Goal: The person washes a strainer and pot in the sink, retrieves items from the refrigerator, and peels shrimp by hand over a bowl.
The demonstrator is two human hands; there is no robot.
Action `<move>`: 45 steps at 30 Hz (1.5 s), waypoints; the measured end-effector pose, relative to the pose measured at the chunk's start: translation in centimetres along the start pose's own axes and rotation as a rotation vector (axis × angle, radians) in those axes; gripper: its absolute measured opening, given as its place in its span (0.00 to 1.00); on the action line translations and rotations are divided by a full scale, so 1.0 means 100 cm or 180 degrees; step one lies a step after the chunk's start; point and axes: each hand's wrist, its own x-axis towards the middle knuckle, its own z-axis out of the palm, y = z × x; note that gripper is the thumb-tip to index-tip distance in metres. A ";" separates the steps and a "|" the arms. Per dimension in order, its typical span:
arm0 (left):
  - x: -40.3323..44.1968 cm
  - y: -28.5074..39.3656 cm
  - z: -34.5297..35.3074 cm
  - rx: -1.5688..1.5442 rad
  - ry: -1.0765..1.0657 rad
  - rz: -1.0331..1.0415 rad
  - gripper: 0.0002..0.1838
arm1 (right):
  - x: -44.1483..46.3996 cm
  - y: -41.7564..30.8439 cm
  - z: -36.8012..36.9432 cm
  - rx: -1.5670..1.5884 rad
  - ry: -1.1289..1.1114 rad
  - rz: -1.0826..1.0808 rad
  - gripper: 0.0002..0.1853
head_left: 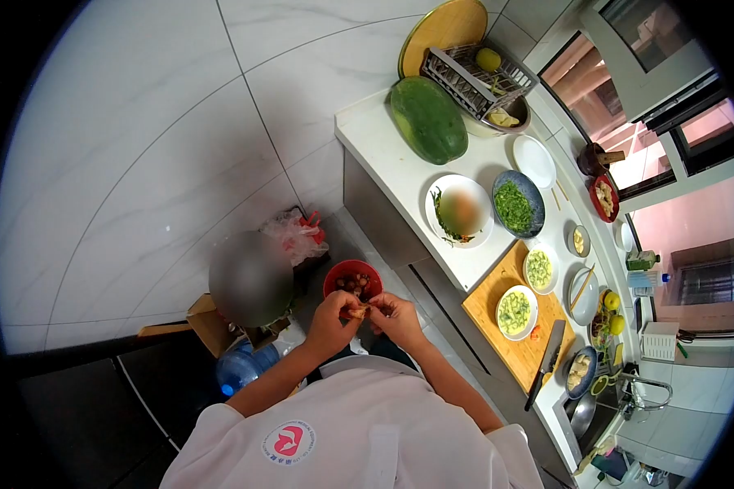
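My left hand point(334, 318) and my right hand point(397, 322) meet in front of my body, fingers pinched together. Between the fingertips is a small tan-orange piece point(358, 312), too small to name and partly covered by the fingers. Right beyond the hands stands a red bowl point(354, 266), low down near the floor. Several small, roundish brown things point(352, 283) lie in it, their kind unclear. The fingers overlap the bowl's near edge in view.
Right of me runs a white counter point(375, 134) with a watermelon point(430, 121), a plate of chopped greens point(515, 205), a cutting board point(497, 285) with bowls, and a knife point(546, 363). A water jug point(245, 367), cardboard box point(208, 322) and plastic bag point(289, 232) stand left.
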 end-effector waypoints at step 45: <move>-0.012 -0.041 0.000 -0.3445 0.0354 -0.3208 0.07 | -0.002 -0.003 -0.001 0.1387 0.0160 0.0189 0.04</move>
